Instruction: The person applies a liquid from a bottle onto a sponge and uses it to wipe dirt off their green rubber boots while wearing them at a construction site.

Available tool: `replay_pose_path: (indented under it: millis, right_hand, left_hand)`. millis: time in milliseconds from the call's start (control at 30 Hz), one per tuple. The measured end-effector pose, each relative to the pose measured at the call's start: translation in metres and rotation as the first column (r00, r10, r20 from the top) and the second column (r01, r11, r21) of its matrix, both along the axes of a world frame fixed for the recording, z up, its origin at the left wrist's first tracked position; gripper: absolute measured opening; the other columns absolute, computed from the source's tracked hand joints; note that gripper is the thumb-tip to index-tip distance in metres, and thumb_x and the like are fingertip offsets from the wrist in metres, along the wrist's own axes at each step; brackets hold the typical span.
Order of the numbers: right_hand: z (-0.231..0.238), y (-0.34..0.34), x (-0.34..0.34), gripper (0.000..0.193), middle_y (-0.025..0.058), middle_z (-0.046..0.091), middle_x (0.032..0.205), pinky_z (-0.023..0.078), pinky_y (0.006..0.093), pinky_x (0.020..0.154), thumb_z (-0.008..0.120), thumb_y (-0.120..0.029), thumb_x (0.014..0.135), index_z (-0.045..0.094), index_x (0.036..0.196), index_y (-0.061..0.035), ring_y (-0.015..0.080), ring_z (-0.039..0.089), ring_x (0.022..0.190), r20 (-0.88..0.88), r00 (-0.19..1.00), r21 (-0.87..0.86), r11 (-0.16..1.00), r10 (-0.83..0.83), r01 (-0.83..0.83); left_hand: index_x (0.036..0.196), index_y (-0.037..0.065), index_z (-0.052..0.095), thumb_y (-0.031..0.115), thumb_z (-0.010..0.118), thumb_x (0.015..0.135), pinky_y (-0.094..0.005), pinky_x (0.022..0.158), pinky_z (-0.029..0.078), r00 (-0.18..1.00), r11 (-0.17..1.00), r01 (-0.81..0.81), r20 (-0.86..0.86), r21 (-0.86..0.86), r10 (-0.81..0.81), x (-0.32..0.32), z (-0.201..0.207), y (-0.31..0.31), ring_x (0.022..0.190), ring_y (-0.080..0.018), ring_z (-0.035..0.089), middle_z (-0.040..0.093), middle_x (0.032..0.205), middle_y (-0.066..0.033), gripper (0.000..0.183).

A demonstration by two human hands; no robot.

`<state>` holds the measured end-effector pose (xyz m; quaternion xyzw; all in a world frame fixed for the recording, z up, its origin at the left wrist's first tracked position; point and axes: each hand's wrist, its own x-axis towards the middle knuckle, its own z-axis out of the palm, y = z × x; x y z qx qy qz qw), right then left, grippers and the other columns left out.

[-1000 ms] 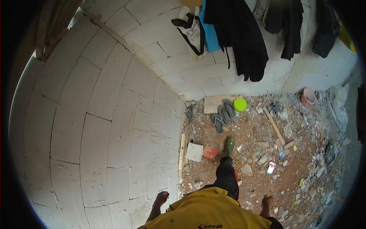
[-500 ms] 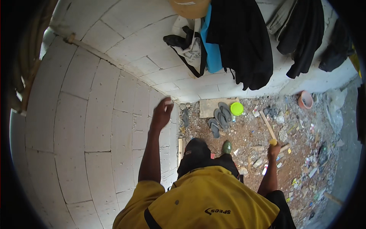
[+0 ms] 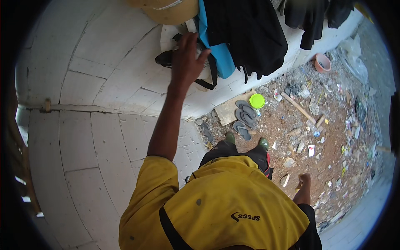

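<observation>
- Head view, upper centre: the left hand point(image 3: 187, 62) is raised in front of the wall point(image 3: 116, 46), fingers extended and thumb spread; whether it touches the bag behind it cannot be told.
- The white bag point(image 3: 168, 38), with black straps, hangs against the wall, partly hidden by the left hand.
- Around the bag: a tan round item point(image 3: 171, 11) above, a blue cloth point(image 3: 223, 60) just to the right, and a black garment point(image 3: 246, 37) beyond it.
- Lower right: the right hand point(image 3: 304, 183) is low beside the body, its fingers apparently curled; whether it grips anything cannot be told.
- Centre: two green boots point(image 3: 263, 143) on the littered ground point(image 3: 287, 177), below a yellow shirt point(image 3: 237, 196) in the picture.
- Near the wall's foot: grey sandals point(image 3: 245, 113), partly on a board point(image 3: 223, 115), beside a bright green lid point(image 3: 257, 101).
- Farther right: a wood strip point(image 3: 298, 107) and a pink bucket point(image 3: 318, 66).
</observation>
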<state>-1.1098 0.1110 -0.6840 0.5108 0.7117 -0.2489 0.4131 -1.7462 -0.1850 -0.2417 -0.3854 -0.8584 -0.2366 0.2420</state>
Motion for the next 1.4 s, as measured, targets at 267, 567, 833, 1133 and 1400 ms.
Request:
replay_pose_path:
  millis: [267, 567, 833, 1133, 1400]
  right_hand:
    - [0.084, -0.117, -0.285, 0.070, 0.0213, 0.066, 0.108, 0.054, 0.0387, 0.083, 0.081, -0.013, 0.064, 0.053, 0.126, 0.0039, 0.0301, 0.066, 0.098, -0.829, 0.546, -0.131, 0.991, -0.124, 0.026]
    - [0.173, -0.120, -0.540, 0.045, 0.0132, 0.060, 0.121, 0.046, 0.0423, 0.099, 0.054, -0.021, 0.085, 0.050, 0.128, -0.0053, 0.0283, 0.059, 0.112, 0.244, -0.115, -0.894, -0.177, -0.963, -0.411]
    - [0.214, -0.098, -0.544, 0.052, 0.0156, 0.056, 0.129, 0.044, 0.0493, 0.102, 0.060, -0.035, 0.090, 0.048, 0.130, -0.0049, 0.0330, 0.056, 0.117, 0.375, -0.181, -0.786, -0.208, -0.909, -0.583]
    - [0.262, -0.186, -0.549, 0.053, 0.0103, 0.062, 0.099, 0.052, 0.0324, 0.077, 0.063, 0.004, 0.073, 0.046, 0.122, -0.0013, 0.0181, 0.063, 0.086, -0.654, -0.285, -0.718, 0.694, -0.701, -0.060]
    - [0.247, -0.188, -0.520, 0.039, 0.0094, 0.061, 0.110, 0.050, 0.0334, 0.087, 0.066, -0.018, 0.086, 0.053, 0.120, -0.0032, 0.0199, 0.062, 0.098, -0.108, 0.157, -0.938, 0.049, -0.982, -0.344]
  left_hand:
    - [0.096, 0.008, 0.064, 0.014, 0.069, 0.080, -0.0541, 0.103, 0.032, 0.917, 0.991, 0.009, -0.395, -0.130, -0.060, 0.013, -0.032, 0.061, 0.110, -0.0322, 0.051, 0.052, 0.116, -0.0146, 0.018]
    - [0.108, 0.002, 0.049, 0.001, 0.062, 0.085, -0.0449, 0.086, 0.043, 0.820, 0.788, 0.385, 0.213, 0.481, -0.531, 0.076, -0.036, 0.124, 0.098, -0.0417, 0.052, 0.050, 0.107, -0.0206, 0.027]
    - [0.115, 0.003, 0.056, 0.013, 0.066, 0.089, -0.0345, 0.091, 0.046, 0.727, 0.758, 0.279, 0.386, 0.589, -0.567, 0.042, -0.082, 0.090, 0.112, -0.0245, 0.052, 0.048, 0.121, -0.0124, 0.029]
    - [0.144, -0.003, 0.009, 0.042, 0.090, 0.061, -0.0517, 0.106, 0.031, 0.861, 0.845, -0.260, 0.508, 0.468, -0.017, 0.047, -0.088, 0.050, 0.129, -0.0392, 0.029, 0.024, 0.135, -0.0238, 0.125]
    - [0.143, -0.004, 0.021, 0.013, 0.079, 0.074, -0.0418, 0.102, 0.040, 0.848, 0.906, -0.249, 0.528, 0.342, 0.034, 0.055, -0.053, -0.006, 0.120, -0.0317, 0.049, 0.044, 0.132, -0.0221, 0.092]
